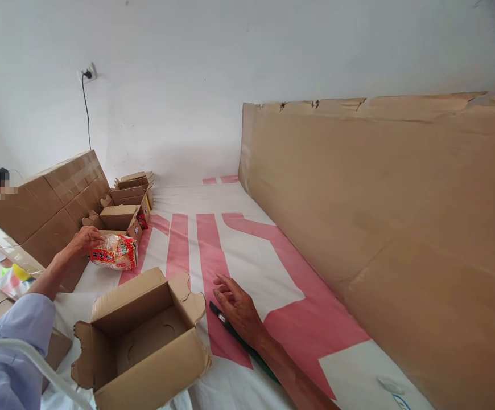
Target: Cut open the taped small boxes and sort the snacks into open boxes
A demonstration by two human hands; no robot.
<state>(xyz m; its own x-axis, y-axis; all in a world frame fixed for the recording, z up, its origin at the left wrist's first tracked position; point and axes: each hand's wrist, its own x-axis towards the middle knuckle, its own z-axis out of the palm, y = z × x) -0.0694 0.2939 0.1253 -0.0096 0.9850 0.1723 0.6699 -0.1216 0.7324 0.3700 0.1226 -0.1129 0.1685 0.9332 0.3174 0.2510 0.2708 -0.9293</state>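
My left hand (84, 239) reaches out to the left and grips a red and orange snack packet (116, 253) lying on the white and pink cloth (247, 262). My right hand (236, 304) rests flat on the cloth, palm down, fingers spread, lying over a long dark green strip (222, 322) that runs back under my forearm. An open, empty cardboard box (145, 336) stands between my two arms, close to me, its flaps folded out.
A row of small open cardboard boxes (123, 213) runs along the left toward the wall. A large taped carton (55, 205) sits at far left. A tall cardboard sheet (379, 216) stands along the right. A wall socket (87, 73) with a cable is on the back wall.
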